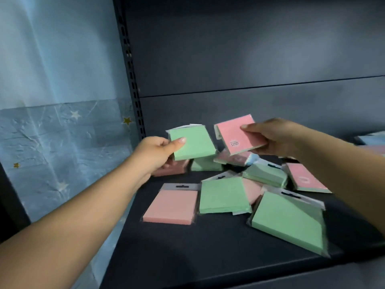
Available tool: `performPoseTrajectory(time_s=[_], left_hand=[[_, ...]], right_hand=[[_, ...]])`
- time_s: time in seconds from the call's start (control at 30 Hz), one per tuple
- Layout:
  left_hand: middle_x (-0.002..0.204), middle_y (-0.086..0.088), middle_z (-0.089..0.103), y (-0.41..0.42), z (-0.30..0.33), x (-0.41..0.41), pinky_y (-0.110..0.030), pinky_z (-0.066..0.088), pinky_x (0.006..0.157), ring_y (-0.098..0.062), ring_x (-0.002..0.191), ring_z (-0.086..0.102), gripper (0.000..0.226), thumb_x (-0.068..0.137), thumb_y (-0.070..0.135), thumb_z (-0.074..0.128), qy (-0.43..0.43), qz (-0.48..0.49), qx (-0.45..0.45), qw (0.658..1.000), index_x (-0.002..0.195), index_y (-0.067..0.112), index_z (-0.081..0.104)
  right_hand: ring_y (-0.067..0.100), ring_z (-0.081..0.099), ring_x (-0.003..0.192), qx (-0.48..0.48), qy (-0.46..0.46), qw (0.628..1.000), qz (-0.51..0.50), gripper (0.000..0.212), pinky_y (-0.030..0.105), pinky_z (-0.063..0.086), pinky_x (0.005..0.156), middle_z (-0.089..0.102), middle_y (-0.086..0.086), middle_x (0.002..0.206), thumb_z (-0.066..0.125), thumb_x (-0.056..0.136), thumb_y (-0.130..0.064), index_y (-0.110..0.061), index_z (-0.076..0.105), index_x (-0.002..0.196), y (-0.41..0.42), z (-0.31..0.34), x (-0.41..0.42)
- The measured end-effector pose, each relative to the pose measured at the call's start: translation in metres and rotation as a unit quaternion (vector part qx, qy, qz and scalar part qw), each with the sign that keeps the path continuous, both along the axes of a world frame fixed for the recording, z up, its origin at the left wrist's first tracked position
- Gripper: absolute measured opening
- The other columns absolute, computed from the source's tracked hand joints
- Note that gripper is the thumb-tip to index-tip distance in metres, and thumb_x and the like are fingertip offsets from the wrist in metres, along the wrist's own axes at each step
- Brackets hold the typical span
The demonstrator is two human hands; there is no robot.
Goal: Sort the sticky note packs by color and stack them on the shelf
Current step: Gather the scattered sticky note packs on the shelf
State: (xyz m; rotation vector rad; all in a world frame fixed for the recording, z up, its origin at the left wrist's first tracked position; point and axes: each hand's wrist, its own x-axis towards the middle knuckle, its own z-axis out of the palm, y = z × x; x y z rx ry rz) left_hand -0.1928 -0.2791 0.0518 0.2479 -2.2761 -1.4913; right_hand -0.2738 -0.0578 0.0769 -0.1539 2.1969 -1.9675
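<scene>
My left hand (155, 153) grips a green sticky note pack (192, 142) above the back left of the dark shelf (187, 257), thumb on its top face. Over the shelf's middle, my right hand (270, 137) pinches a pink pack (235, 133) that carries a small label. Below them several green and pink packs lie scattered: a pink pack (171, 206) flat at the front left, a green pack (224, 195) beside it, a large green pack (288, 221) tilted at the front right, and a pink pack (306, 178) further right.
The shelf's perforated upright post (130, 69) stands at the left, with a blue star-patterned curtain (62, 132) beyond it. Bluish packs (371, 138) show at the far right edge. The shelf's dark back panel (250, 49) rises behind the pile.
</scene>
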Motion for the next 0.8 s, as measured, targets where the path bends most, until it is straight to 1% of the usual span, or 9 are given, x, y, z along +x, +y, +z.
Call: performPoseTrajectory(time_s=[0.1,0.17,0.33,0.43,0.53,0.63,0.7,0.73,0.8], left_hand=[[0.057,-0.003,0.057,0.029,0.002,-0.024,-0.021,0.037,0.047,-0.003,0.038,0.051,0.029,0.084,0.034,0.064,-0.014,-0.035,0.017,0.999,0.078,0.006,0.061],[0.056,-0.003,0.053,0.047,0.001,-0.034,-0.02,0.036,0.045,-0.002,0.035,0.052,0.025,0.084,0.032,0.064,-0.032,-0.048,0.028,0.998,0.076,0.009,0.059],[0.03,0.006,0.046,0.085,-0.015,-0.048,-0.012,0.034,0.034,0.0,0.031,0.05,0.028,0.089,0.029,0.059,-0.086,-0.07,-0.007,0.994,0.068,0.012,0.052],[0.033,0.007,0.046,0.102,-0.026,-0.054,-0.02,0.032,0.044,-0.011,0.038,0.045,0.035,0.088,0.035,0.06,-0.103,-0.041,-0.058,0.992,0.062,0.012,0.054],[0.055,-0.004,0.055,0.113,-0.027,-0.055,-0.027,0.033,0.057,-0.02,0.055,0.047,0.041,0.088,0.044,0.056,-0.124,-0.005,-0.156,0.98,0.063,0.011,0.059],[0.075,-0.009,0.059,0.124,-0.022,-0.051,-0.03,0.035,0.065,-0.025,0.074,0.053,0.052,0.091,0.052,0.042,-0.127,0.032,-0.285,0.95,0.073,0.007,0.061],[0.083,-0.009,0.065,0.122,-0.019,-0.047,-0.031,0.041,0.077,-0.026,0.084,0.059,0.051,0.092,0.05,0.041,-0.119,0.043,-0.266,0.956,0.084,0.008,0.068],[0.088,-0.007,0.067,0.119,-0.019,-0.041,-0.03,0.042,0.084,-0.024,0.089,0.06,0.048,0.092,0.049,0.043,-0.116,0.044,-0.245,0.962,0.09,0.009,0.07],[0.104,-0.004,0.069,0.111,-0.018,-0.025,-0.029,0.042,0.096,-0.019,0.1,0.06,0.042,0.089,0.049,0.046,-0.104,0.046,-0.238,0.965,0.095,0.016,0.07]], right_hand=[[0.015,0.058,0.069,-0.035,-0.005,0.998,-0.049,0.013,0.029,0.053,0.051,0.061,0.008,0.078,0.059,0.09,-0.012,-0.009,0.05,0.081,0.035,-0.002,-0.005],[0.016,0.058,0.066,-0.024,-0.012,0.998,-0.063,0.012,0.023,0.051,0.041,0.061,0.008,0.077,0.059,0.09,-0.012,-0.009,0.051,0.082,0.057,-0.005,-0.01],[0.023,0.062,0.069,0.034,-0.025,0.997,-0.07,0.013,0.03,0.056,0.051,0.063,0.016,0.085,0.062,0.088,-0.01,-0.003,0.053,0.083,0.103,-0.013,-0.025],[0.022,0.06,0.064,0.104,-0.022,0.993,-0.056,0.012,0.026,0.055,0.048,0.059,0.014,0.077,0.062,0.088,-0.011,-0.003,0.054,0.085,0.118,-0.022,-0.031],[0.022,0.058,0.06,0.198,0.019,0.979,-0.05,0.02,0.024,0.053,0.047,0.057,0.012,0.076,0.062,0.089,-0.023,-0.004,0.055,0.085,0.129,-0.027,-0.037],[0.024,0.056,0.055,0.322,0.085,0.943,-0.025,0.038,0.024,0.045,0.046,0.058,0.012,0.066,0.051,0.093,-0.039,-0.006,0.049,0.074,0.137,-0.025,-0.041],[0.022,0.056,0.052,0.414,0.124,0.902,-0.001,0.048,0.024,0.041,0.048,0.061,0.011,0.062,0.042,0.095,-0.046,-0.005,0.05,0.07,0.143,-0.022,-0.043],[0.022,0.056,0.055,0.461,0.144,0.876,0.003,0.052,0.025,0.041,0.052,0.063,0.011,0.067,0.038,0.095,-0.048,-0.005,0.052,0.07,0.145,-0.021,-0.044],[0.028,0.059,0.08,0.539,0.199,0.818,-0.01,0.052,0.029,0.042,0.069,0.065,0.016,0.095,0.034,0.096,-0.05,-0.004,0.053,0.085,0.147,-0.018,-0.044]])
